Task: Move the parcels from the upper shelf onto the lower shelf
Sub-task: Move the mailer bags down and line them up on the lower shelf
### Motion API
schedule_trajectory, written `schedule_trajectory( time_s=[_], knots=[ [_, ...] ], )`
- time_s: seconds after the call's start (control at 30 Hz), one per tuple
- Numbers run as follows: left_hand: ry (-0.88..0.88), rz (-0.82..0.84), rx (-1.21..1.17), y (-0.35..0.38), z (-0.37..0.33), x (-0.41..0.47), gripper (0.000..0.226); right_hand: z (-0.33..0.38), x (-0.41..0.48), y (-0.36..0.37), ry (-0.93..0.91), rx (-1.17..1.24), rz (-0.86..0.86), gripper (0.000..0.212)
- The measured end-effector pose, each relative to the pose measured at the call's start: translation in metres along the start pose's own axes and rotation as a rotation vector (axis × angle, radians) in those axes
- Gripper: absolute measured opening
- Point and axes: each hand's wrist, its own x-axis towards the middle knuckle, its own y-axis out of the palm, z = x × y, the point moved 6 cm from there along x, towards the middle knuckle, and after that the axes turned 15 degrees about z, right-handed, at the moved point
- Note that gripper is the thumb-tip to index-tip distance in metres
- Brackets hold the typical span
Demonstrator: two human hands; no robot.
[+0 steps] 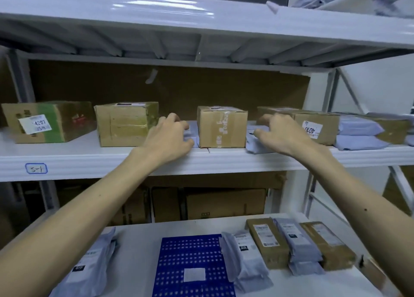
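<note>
Both hands reach onto the upper shelf (pixel 89 160), one on each side of the taped cardboard box (pixel 221 126) at its middle. Just left of that box, the left hand (pixel 170 135) curls around a small grey parcel (pixel 193 135), fingers over the top and thumb below. Just right of the box, the right hand (pixel 282 133) closes its bent fingers and thumb on a flat grey bag (pixel 254 143) lying at the shelf edge. Further left of the box stand two more cartons. Well below it, the lower shelf (pixel 139 252) carries a blue dotted parcel (pixel 192 258) among other grey bags and brown packets.
</note>
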Motion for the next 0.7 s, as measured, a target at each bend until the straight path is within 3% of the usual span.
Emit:
schedule_trajectory(
  time_s=[0.27, 0.5, 0.7],
  knots=[
    [-0.062, 0.102, -0.031, 0.017, 0.011, 0.029, 0.04, -0.009, 0.03, 0.02, 0.025, -0.058, 0.083, 0.049],
    [-0.182, 0.172, -0.015, 0.021, 0.012, 0.037, 0.049, -0.014, 0.042, 0.033, 0.036, -0.098, 0.214, 0.047],
    [-0.229, 0.203, -0.021, 0.026, 0.021, 0.041, 0.064, -0.009, 0.047, 0.041, 0.051, -0.246, 0.34, 0.058]
  ],
)
